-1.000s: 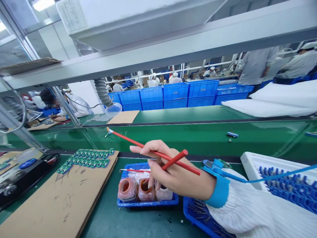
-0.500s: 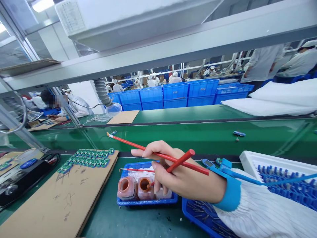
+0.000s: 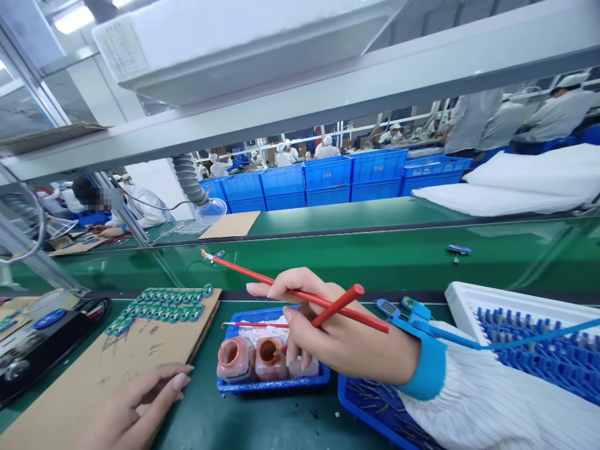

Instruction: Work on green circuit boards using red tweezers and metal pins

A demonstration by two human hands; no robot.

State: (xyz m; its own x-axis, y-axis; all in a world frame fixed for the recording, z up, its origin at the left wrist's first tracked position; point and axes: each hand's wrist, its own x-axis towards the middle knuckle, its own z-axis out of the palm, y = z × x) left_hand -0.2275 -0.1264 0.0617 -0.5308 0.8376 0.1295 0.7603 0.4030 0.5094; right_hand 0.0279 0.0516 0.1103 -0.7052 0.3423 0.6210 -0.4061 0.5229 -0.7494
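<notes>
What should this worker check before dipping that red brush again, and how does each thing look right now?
1. Right hand grips both red brushes: ok.
2. Shorter brush's tip in the middle jar: cannot tell, fingers hide it.
3. Jars upright in the blue tray: ok.
4. Left hand resting on the cardboard sheet: ok.
5. Green circuit boards lying on the cardboard: ok.
6. Wrist strap on, cord attached: ok.

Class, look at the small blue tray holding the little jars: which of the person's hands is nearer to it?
Right. The right hand hovers directly over the blue tray, holding two red brushes; the left hand lies to its left, on the cardboard's edge.
</notes>
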